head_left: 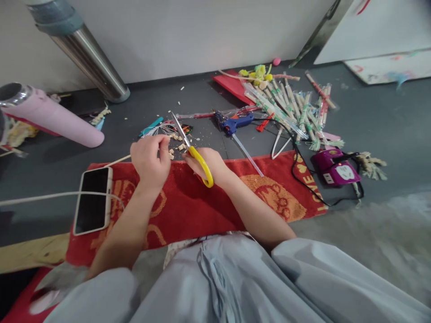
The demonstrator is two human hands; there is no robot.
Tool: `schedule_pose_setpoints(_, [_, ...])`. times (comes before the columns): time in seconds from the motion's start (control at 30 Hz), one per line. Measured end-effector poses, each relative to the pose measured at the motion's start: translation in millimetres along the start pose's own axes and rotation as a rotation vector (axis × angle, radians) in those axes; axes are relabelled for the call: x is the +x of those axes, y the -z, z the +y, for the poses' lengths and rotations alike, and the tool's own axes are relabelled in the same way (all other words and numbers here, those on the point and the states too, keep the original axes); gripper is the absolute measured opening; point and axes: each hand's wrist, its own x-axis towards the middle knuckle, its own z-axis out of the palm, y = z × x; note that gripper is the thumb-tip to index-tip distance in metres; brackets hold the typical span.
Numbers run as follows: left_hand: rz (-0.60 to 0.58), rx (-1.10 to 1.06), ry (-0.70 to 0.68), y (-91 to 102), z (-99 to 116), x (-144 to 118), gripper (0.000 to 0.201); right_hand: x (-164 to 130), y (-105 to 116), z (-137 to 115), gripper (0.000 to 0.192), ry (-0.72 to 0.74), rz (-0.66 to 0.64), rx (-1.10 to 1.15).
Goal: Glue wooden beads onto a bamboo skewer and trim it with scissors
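— Sitting on what?
— Dark grey floor (pixel 387 121), red mat (pixel 188 202) at centre, white wall behind, steel pipe (pixel 90 63) upper left.
— Hands?
— Left hand (pixel 150 159) pinches a thin stick (pixel 117 160); right hand (pixel 208 163) grips yellow-handled scissors (pixel 193 150), blades open, just above the mat's top edge.
— Nearby?
— Phone (pixel 93 199) lower left, blue glue gun (pixel 234 123) and wrapped sticks (pixel 289 107) upper right.

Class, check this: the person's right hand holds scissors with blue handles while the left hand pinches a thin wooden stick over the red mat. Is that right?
Not quite. The head view shows the scissors in the right hand have yellow handles, not blue. The left hand does pinch the thin wooden stick over the red mat.
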Motion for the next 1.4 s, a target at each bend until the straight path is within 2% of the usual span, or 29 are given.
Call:
schedule_pose_setpoints(0.3, [-0.397,0.273,0.066,-6.8,-6,3,0.038,-3,10,5,0.049,-0.055,0.025,0.188])
schedule_pose_setpoints(0.47, [-0.495,0.368,0.067,-9.2,-10,1,0.041,-6,21,9,0.050,-0.101,0.030,0.220])
schedule_pose_setpoints(0.73, [-0.515,0.300,0.190,-15.6,-23,2,0.048,-5,16,11,0.046,-0.115,0.057,0.123])
schedule_pose_setpoints(0.9, [-0.414,0.231,0.274,-20.8,-27,3,0.048,-9,16,8,0.039,-0.125,0.146,-0.060])
schedule_pose_setpoints(1.1, [-0.242,0.002,0.212,-19.1,-22,1,0.035,-12,12,9,0.051,-0.019,0.182,-0.070])
schedule_pose_setpoints(1.2, [-0.228,-0.039,0.204,-13.0,-14,1,0.031,-14,8,10,0.059,0.048,0.235,-0.044])
schedule_pose_setpoints(1.4, [-0.201,-0.085,0.237,-4.4,-4,2,0.029,-17,5,10,0.073,0.092,0.246,-0.053])
